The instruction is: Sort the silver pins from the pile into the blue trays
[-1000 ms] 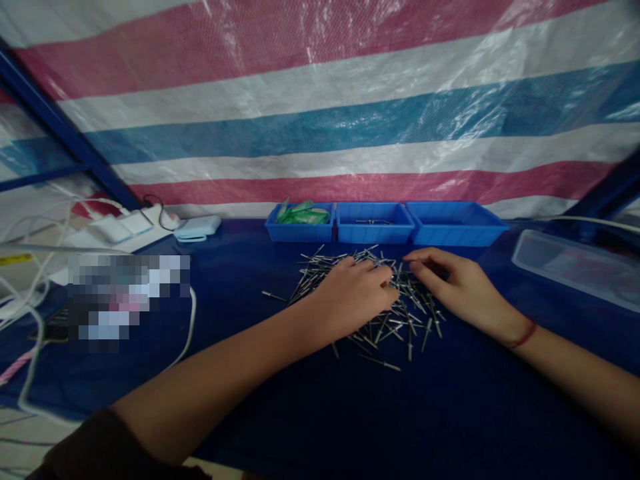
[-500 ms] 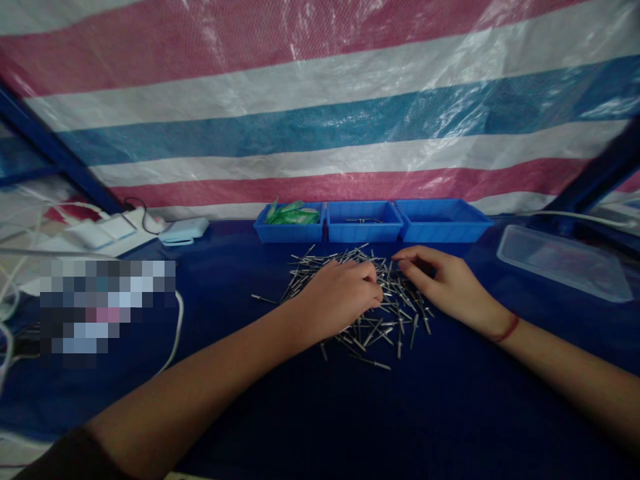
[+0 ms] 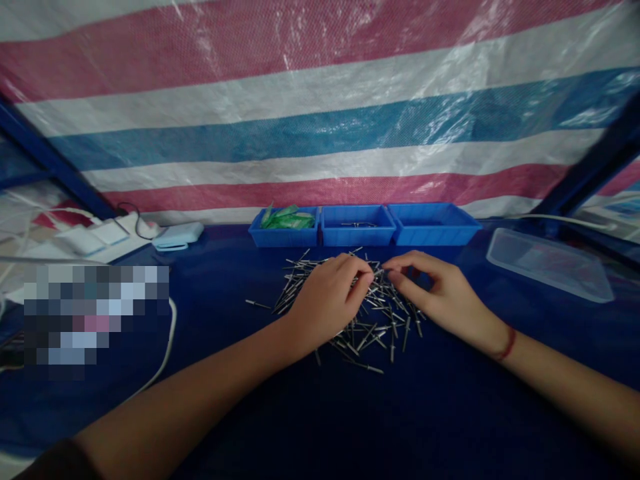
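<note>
A pile of thin metal pins (image 3: 380, 323) lies spread on the dark blue table (image 3: 400, 413). My left hand (image 3: 327, 300) rests on the pile with its fingers curled and pinched at the tips over the pins. My right hand (image 3: 440, 293) sits just to its right, thumb and forefinger pinched close to the left hand's fingertips. What each pinch holds is too small to make out. A red band circles my right wrist.
Three blue bins stand at the back: the left bin (image 3: 284, 233) holds green packets, the middle bin (image 3: 358, 231) a few pins, the right bin (image 3: 434, 228) looks bare. A clear plastic lid (image 3: 550, 264) lies right. White cables (image 3: 165, 347) and power strips (image 3: 100, 237) lie left.
Both hands have lifted slightly off the pile and drawn together, fingertips now pinching close to each other. The view has shifted a little.
</note>
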`<state>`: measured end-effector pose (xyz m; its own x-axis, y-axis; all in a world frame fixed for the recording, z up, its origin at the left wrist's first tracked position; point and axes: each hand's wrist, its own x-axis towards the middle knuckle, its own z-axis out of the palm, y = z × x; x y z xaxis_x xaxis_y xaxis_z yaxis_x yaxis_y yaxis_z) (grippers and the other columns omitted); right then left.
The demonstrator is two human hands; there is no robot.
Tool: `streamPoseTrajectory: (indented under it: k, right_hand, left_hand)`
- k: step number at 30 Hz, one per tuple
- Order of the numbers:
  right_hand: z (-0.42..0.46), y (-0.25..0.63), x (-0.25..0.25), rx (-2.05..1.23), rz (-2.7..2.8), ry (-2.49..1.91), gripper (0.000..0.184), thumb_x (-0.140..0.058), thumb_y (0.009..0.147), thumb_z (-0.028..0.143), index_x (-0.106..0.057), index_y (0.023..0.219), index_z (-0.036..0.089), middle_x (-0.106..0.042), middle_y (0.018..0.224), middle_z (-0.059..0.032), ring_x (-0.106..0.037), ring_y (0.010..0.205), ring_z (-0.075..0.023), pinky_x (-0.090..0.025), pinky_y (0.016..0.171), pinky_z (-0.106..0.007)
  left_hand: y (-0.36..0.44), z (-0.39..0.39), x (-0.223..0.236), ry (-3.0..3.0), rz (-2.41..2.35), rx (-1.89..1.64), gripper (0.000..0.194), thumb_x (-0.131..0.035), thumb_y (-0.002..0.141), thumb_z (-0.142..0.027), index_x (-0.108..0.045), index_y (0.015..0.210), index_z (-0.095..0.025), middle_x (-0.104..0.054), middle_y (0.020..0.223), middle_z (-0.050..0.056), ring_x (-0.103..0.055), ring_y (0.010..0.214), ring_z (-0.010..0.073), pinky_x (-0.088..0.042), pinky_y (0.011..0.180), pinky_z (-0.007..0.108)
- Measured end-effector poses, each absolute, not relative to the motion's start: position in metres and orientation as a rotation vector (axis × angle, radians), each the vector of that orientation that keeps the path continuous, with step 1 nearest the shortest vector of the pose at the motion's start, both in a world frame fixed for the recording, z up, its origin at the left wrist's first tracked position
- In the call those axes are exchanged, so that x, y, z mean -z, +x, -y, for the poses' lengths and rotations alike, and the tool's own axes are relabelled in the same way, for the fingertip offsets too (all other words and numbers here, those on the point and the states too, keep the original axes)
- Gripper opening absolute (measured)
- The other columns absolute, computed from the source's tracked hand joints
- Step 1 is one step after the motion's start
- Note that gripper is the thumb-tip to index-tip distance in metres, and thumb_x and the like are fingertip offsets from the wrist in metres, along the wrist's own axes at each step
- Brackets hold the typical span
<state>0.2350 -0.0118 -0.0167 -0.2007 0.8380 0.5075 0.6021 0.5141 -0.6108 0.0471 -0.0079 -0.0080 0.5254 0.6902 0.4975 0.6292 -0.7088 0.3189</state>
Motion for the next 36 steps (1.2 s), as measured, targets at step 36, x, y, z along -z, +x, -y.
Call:
streamPoseTrajectory:
  k: [36]
  right_hand:
    - [0.019,0.229,0.019,-0.492,2.002,-1.081,0.017,-0.052,0.085,0.031,-0.064,0.091,0.022,-0.066,0.087,-0.0041,-0.061,0.083,-0.0167,-0.049,0.076,-0.033]
  left_hand:
    - [0.052,0.010,0.021,2.310,-1.073,-1.162,0.006,-0.052,0.083,-0.022,-0.051,0.086,-0.017,-0.060,0.082,0.001,-0.057,0.075,0.0120,-0.046,0.070,0.028]
